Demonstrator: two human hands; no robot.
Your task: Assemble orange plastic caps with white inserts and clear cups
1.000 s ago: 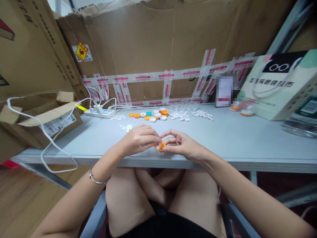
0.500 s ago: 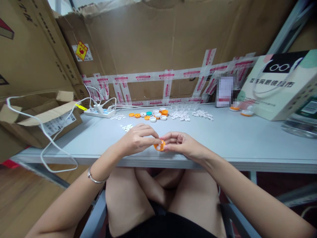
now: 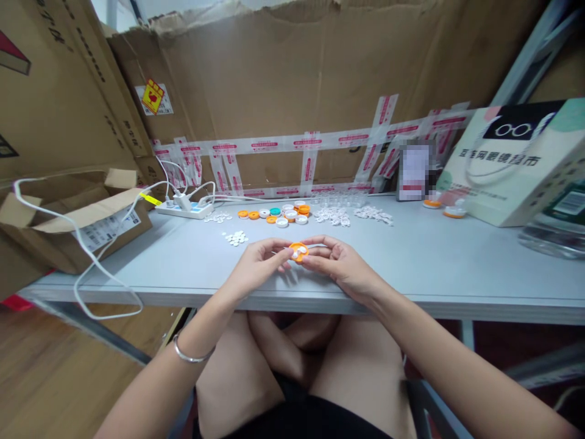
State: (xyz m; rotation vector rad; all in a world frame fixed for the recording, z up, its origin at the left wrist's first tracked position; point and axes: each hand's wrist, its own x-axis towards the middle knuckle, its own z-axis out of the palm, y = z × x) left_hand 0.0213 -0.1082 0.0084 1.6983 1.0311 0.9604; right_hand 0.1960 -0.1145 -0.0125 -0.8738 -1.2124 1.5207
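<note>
Between my two hands, just above the table near its front edge, is a round orange cap (image 3: 298, 258) with small white pieces inside. My left hand (image 3: 260, 263) pinches its left side, the thumb at the rim. On the right side, my right hand (image 3: 340, 263) grips it between thumb and fingers. Beyond my left hand lies a scatter of small white discs (image 3: 236, 238). Farther back sits a cluster of orange, white and green caps (image 3: 282, 223), beside piles of small white parts (image 3: 333, 216).
Clear plastic pieces (image 3: 340, 199) stand at the back against a taped cardboard box (image 3: 256, 79). A power strip (image 3: 187, 210) with white cables and an open carton (image 3: 91, 213) are on the left. At the right are a phone (image 3: 415, 171), a paper bag (image 3: 498, 164) and a large bottle (image 3: 560, 213).
My left hand has shifted from reaching over the cap's top to holding its left side. The cap has risen slightly, and its inside with the white pieces now faces me more plainly.
</note>
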